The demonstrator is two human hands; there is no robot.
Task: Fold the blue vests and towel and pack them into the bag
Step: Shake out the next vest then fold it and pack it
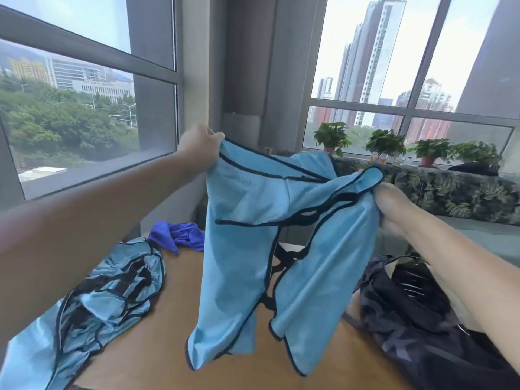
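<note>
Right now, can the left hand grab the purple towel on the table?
Probably not yet: the left hand is busy pinching the held vest up high. The purple towel lies uncovered below it, so the path looks free.

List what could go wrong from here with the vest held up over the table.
1. The held vest hangs twisted, its black trim crossing between the left hand and right hand; folding now may trap creases.
2. Lowered carelessly, its hem could drape over the open bag or the unfolded vests.
</note>
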